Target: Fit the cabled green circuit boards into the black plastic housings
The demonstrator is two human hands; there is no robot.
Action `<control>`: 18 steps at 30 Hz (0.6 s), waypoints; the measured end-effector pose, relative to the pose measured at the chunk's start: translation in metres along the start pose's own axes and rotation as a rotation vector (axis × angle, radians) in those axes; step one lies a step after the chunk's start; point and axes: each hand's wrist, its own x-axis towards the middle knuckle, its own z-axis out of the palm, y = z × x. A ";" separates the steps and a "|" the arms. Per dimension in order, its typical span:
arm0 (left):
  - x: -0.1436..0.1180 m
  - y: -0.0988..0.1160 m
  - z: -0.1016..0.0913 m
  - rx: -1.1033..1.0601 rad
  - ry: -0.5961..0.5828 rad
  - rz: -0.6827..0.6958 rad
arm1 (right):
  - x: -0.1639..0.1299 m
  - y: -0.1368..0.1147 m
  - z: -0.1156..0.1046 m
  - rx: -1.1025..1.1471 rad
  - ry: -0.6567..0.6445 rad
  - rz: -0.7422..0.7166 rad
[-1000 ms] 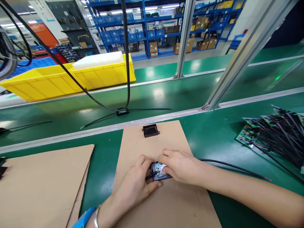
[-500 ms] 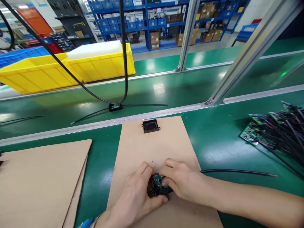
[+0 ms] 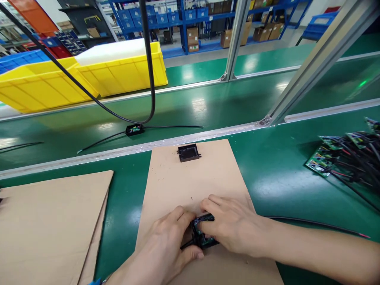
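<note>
Over the cardboard sheet [image 3: 192,182], both hands are on a small black plastic case with a circuit board [image 3: 204,237] in it. My left hand [image 3: 169,241] curls round the case's left end, thumb at the near side and fingers at the far side. My right hand [image 3: 228,223] grips the right part, with its thumb on the board and fingers over the far wall. A black cable [image 3: 314,222] with a reddish tip runs out to the right behind my right forearm. Farther up the cardboard lies another black plastic case [image 3: 189,152], with nothing in it.
Wired circuit boards [image 3: 350,158] are heaped at the right. More cardboard [image 3: 50,221] lies at the left. Beyond the metal rail, a cased board with cables [image 3: 134,130] rests on the green surface, under a hanging black cable loop [image 3: 152,91]. Yellow bins [image 3: 124,75] stand behind.
The camera view has shifted slightly. My right thumb has moved farther onto the board, and the case in my hands is turned a little. The cable at the right has swung slightly.
</note>
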 end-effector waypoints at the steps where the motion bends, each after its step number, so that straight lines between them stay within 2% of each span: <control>1: 0.000 0.001 0.000 0.021 -0.001 0.005 | 0.000 0.001 0.000 0.015 -0.006 -0.012; 9: 0.004 0.001 0.008 0.084 -0.025 0.025 | 0.002 -0.005 0.004 0.038 0.019 0.026; 14: 0.001 0.000 -0.011 0.057 -0.057 0.071 | 0.001 -0.002 0.008 0.065 0.038 -0.004; 18: -0.004 0.009 -0.022 0.144 -0.091 0.041 | 0.000 0.001 0.008 0.106 0.037 0.001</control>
